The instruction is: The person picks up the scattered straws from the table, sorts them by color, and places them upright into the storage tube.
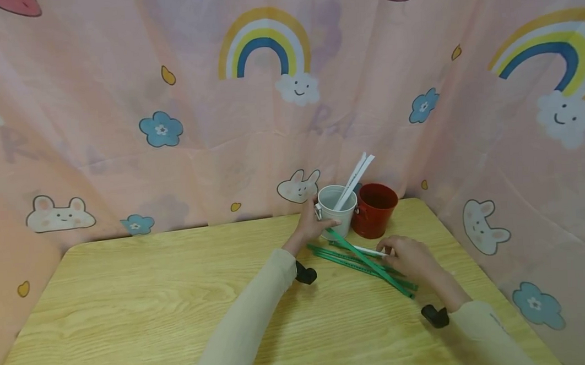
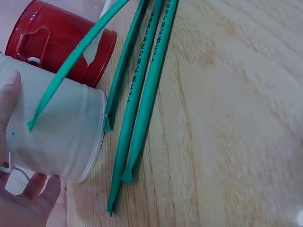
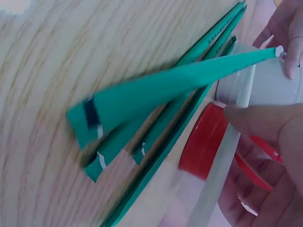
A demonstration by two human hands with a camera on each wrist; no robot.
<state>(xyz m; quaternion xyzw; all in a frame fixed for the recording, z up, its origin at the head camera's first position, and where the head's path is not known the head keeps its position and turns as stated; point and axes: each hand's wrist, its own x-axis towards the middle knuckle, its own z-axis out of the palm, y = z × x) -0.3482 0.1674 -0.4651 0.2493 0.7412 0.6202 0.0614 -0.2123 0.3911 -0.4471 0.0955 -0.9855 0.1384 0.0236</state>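
My left hand [image 1: 311, 224] grips the small white metal bucket [image 2: 57, 127], thumb on one side and fingers on the other. Two white paper-wrapped straws [image 1: 354, 180] stick up out of that bucket. Between the thumb and fingers of my right hand [image 1: 409, 256] is another white wrapped straw [image 3: 218, 165], pinched just above the table. Several green wrapped straws [image 2: 137, 94] lie on the table between the hands. One green straw [image 3: 156, 94] crosses over the others, its far end near the white bucket's side.
A red metal bucket [image 1: 375, 211] stands right beside the white one, at the table's back right. Behind the wooden table [image 1: 154, 300] hangs a pink patterned curtain [image 1: 197, 171], which also runs along the right side.
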